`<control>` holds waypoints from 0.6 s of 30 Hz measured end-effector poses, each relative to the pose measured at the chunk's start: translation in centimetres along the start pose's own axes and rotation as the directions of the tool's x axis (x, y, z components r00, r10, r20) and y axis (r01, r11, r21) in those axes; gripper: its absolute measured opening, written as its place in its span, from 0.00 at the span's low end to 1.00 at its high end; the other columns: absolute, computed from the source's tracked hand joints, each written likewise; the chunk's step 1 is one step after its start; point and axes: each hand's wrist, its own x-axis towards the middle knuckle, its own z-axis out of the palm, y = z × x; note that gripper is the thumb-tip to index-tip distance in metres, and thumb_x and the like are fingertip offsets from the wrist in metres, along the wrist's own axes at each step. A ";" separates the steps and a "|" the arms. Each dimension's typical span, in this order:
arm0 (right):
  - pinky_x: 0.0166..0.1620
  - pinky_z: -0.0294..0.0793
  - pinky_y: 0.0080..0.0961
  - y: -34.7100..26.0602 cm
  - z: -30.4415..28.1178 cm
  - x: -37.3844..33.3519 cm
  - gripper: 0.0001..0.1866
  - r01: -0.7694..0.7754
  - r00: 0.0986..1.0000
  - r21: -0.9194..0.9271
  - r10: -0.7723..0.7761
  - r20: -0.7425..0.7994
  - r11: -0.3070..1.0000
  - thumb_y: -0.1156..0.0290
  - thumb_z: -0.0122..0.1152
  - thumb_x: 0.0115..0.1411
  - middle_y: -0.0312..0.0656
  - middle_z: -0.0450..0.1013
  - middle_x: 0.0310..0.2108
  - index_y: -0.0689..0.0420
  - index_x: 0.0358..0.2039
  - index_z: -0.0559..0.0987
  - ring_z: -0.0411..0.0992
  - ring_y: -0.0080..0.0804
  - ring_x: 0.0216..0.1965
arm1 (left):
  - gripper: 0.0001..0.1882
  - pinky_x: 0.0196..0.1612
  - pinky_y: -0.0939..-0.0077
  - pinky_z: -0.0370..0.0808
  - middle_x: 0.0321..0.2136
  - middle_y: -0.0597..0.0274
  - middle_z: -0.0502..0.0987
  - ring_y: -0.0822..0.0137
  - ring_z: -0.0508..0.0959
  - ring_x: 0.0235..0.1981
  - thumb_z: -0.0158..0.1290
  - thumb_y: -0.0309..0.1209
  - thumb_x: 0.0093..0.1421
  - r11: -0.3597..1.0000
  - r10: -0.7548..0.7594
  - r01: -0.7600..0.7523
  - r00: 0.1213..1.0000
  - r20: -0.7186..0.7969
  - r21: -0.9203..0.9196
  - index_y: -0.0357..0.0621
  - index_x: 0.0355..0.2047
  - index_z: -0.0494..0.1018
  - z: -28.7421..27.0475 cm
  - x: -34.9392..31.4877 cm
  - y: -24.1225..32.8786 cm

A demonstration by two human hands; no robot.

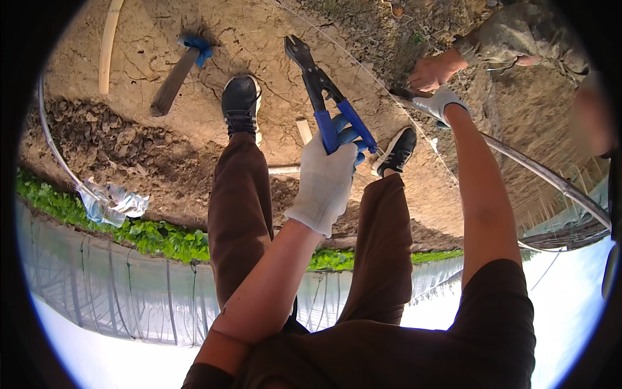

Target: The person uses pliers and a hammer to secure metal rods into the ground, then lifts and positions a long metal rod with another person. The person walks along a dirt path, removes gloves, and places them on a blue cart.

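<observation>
You are standing in a farm plot inside or beside plastic-covered growing tunnels: the ground is bare, cracked, dry brown soil (259, 39), edged by a strip of low green leafy plants (155, 236). Past that strip runs a translucent plastic sheet stretched over thin hoops (116, 292), and a long curved metal pipe (551, 175) arches across. A blue-headed mallet with a wooden handle (178, 71) lies on the dirt.

cracked dirt ground (259, 39): hammer (178, 74), white pipe (109, 45), crumpled plastic (113, 204).

blue-handled cutters (327, 97), white gloves (324, 181), brown trousers (240, 201)
</observation>
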 end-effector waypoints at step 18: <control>0.55 0.80 0.37 -1.5 0.9 -2.4 0.73 0.025 0.999 0.021 -0.026 0.042 0.999 0.40 0.83 0.40 0.64 0.73 0.60 0.80 0.70 0.52 0.77 0.50 0.55 | 0.25 0.42 0.75 0.78 0.47 0.53 0.81 0.68 0.81 0.40 0.49 0.19 0.62 1.000 0.015 -0.015 1.000 -0.013 -0.010 0.30 0.60 0.70 1.4 0.1 -0.9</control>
